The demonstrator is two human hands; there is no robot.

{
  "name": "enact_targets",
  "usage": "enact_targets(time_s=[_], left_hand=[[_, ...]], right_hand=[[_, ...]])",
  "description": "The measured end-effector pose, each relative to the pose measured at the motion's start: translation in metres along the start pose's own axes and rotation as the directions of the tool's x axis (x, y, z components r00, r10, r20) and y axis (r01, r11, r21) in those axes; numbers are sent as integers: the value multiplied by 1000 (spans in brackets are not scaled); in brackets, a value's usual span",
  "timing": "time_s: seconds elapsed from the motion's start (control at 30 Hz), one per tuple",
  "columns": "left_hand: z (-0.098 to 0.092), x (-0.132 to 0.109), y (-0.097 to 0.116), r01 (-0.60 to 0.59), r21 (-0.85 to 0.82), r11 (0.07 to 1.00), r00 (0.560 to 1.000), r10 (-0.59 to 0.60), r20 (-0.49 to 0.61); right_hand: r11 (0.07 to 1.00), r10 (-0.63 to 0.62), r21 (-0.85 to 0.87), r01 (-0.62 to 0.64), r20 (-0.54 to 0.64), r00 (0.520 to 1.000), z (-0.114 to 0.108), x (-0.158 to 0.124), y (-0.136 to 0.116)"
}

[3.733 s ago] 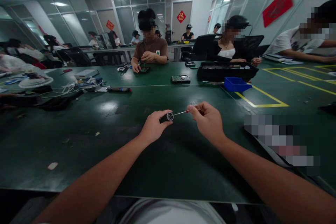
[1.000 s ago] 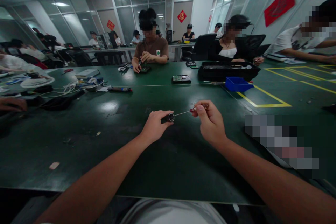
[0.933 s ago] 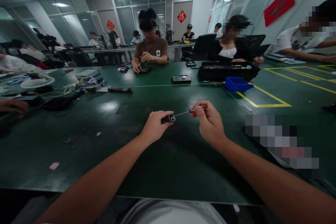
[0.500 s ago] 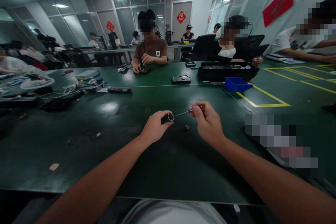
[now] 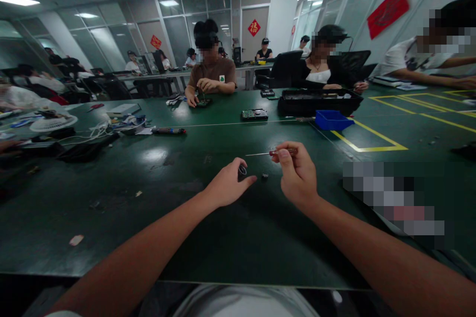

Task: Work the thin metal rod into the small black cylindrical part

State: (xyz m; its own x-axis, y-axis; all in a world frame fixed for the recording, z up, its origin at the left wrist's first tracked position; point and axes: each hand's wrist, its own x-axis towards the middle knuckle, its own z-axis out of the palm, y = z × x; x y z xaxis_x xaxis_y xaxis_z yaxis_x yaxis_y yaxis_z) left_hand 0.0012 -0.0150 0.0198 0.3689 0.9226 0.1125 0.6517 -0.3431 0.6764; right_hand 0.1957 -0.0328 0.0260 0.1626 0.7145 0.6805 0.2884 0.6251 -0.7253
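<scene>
My left hand (image 5: 227,184) is closed around a short dark cylinder (image 5: 242,171) with a pale ring at its end. The fingers hide most of that piece. A screwdriver (image 5: 275,152) with a reddish, see-through handle is gripped in my right hand (image 5: 297,171). Its thin shaft points left, its tip above and apart from the cylinder. On the green table between my hands lies a small dark piece (image 5: 265,176), touched by neither.
Across the table (image 5: 178,237) stand a circuit-board drive (image 5: 254,114), a black housing (image 5: 320,105) and a blue bin (image 5: 333,121). A pen-like tool (image 5: 168,131) lies left of centre. Cables and a white fan part (image 5: 54,123) crowd the left. Co-workers sit opposite.
The screwdriver has come out of line with the cylinder and now lies level above it. My left hand has turned, so the cylinder's ringed end shows less.
</scene>
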Motion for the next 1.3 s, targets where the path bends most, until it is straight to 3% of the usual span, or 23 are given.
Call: enact_targets(time_s=[0.3, 0.57, 0.73, 0.93, 1.07, 1.2, 1.3], left_hand=[[13, 18, 20, -144, 146, 979, 982, 123, 144], [38, 41, 31, -139, 408, 902, 977, 58, 203], [34, 44, 30, -139, 392, 910, 980, 68, 188], [4, 47, 1, -124, 129, 984, 981, 102, 166], [-30, 47, -26, 72, -102, 992, 991, -59, 122], [-74, 33, -55, 253, -385, 888, 959, -282, -21], [-109, 11, -74, 240, -627, 741, 912, -394, -117]], right_hand=[[1000, 0, -1, 0, 3, 1000, -1, 0, -1], [1000, 10, 20, -10, 12, 1000, 1, 1, 2], [1000, 24, 4, -24, 19, 1000, 1, 1, 3], [1000, 26, -11, -25, 51, 998, 0, 2, -2], [999, 41, -30, -39, 67, 997, 0, 3, -2], [997, 49, -58, -44, 83, 995, 0, 3, -2], [997, 60, -57, -54, 102, 993, 0, 3, 0]])
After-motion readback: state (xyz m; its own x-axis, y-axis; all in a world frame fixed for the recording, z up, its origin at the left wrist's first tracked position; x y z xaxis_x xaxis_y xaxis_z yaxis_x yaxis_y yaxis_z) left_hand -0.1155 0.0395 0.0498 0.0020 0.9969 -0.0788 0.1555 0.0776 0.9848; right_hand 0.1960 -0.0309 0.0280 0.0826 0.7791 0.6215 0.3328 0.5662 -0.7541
